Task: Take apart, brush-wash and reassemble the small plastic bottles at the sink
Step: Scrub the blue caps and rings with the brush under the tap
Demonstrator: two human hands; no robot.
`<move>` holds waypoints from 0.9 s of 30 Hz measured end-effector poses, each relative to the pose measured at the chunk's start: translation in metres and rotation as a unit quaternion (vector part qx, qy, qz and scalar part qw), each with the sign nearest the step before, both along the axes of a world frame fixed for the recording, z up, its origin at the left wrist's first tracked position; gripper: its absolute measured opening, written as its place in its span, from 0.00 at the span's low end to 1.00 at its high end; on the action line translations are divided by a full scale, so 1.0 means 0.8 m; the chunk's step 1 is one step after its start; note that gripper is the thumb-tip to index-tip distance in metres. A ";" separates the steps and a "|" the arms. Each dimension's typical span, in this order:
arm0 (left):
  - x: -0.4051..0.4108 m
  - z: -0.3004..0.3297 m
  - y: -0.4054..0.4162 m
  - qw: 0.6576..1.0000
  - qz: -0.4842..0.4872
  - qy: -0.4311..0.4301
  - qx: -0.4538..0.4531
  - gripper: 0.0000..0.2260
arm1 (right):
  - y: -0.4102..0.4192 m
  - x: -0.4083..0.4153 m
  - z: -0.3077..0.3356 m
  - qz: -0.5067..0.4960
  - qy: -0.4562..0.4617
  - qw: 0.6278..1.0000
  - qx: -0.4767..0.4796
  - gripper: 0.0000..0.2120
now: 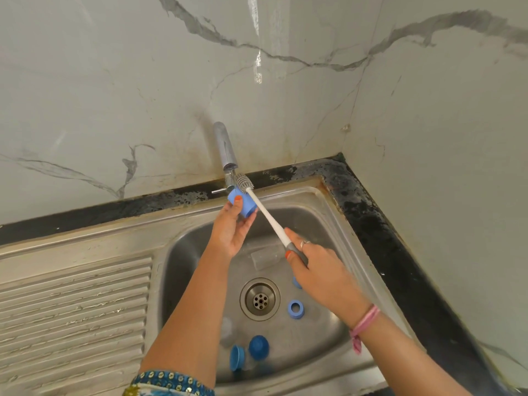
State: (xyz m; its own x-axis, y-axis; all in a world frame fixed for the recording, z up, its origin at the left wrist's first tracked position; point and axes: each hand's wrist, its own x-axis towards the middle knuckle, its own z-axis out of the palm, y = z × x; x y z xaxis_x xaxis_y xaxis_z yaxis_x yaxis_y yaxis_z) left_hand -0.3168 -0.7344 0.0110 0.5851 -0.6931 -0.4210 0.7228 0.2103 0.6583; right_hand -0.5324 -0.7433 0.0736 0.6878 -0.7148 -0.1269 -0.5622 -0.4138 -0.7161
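**Blue cap held at the tap, brush in the other hand**

Steel sink (pixel 331 212) set into a dark counter (pixel 380 224), close to the counter's back right corner where two marble-look walls (pixel 428 110) meet. Ribbed drainboard (pixel 74 304) runs off the basin's left side. Chrome tap (pixel 225 147) sticks out from the back wall over the basin's back edge; cannot tell if water is running.

Left hand (pixel 231 230) is raised just below the tap spout, fingers and thumb curled round a blue cap (pixel 243 205), thumb on its near face. Right hand (pixel 317 270) grips the grey handle of a bottle brush (pixel 268 215), fingers wrapped, forefinger laid along the white shaft. The shaft slants up to the left, passing just beside the cap; the grey bristle head sits right by the spout, above the cap. Both forearms cross over the basin and hide part of its floor.

In the basin: drain (pixel 260 299) near the middle. A blue ring (pixel 296 309) lies flat just right of the drain. Another blue piece (pixel 296 282) peeks out from under the right hand, mostly hidden. Near the front edge a blue domed cap (pixel 258 346) and a blue collar (pixel 237 357) sit side by side, the collar seeming to sit on a clear bottle lying down, hard to make out. A clear bottle body (pixel 227 331) lies beside the left forearm, blurred. A clear piece (pixel 264 257) lies toward the back of the basin, between the hands.
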 end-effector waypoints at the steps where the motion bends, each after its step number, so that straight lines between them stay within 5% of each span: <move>1: 0.001 -0.001 0.002 1.000 0.014 0.010 0.003 0.15 | 0.002 0.002 0.000 0.003 -0.001 1.000 -0.001 0.23; 7: 0.024 -0.003 -0.003 0.985 0.140 0.104 -0.008 0.16 | 0.041 -0.017 0.005 0.046 0.048 0.997 -0.028 0.24; 15: 0.000 0.015 -0.008 0.996 0.024 0.082 -0.010 0.10 | -0.001 0.008 0.002 -0.011 -0.005 1.000 0.015 0.23; 20: 0.022 0.015 -0.010 0.987 0.104 0.123 -0.019 0.15 | 0.037 -0.011 0.005 0.033 0.022 0.999 -0.002 0.23; 27: -0.015 0.015 -0.014 0.984 0.091 0.150 -0.036 0.11 | 0.005 0.011 0.003 -0.016 -0.009 0.999 0.032 0.23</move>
